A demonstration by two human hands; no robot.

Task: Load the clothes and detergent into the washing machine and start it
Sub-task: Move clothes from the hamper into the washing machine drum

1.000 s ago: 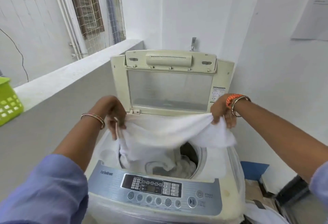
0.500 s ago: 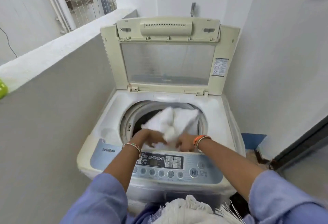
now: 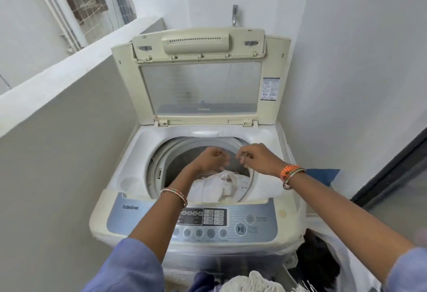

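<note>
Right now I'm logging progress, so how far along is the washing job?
Done: the lid is up and white clothes lie in the drum. In hand: nothing; the left hand and right hand hover empty above the drum. Left: the dark clothes at lower right, detergent (none visible), closing the lid, pressing start.

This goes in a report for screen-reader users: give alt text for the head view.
Both hands, left hand and right hand, hover empty over the open washing machine drum, where white clothes lie. Its lid stands upright behind.
</note>
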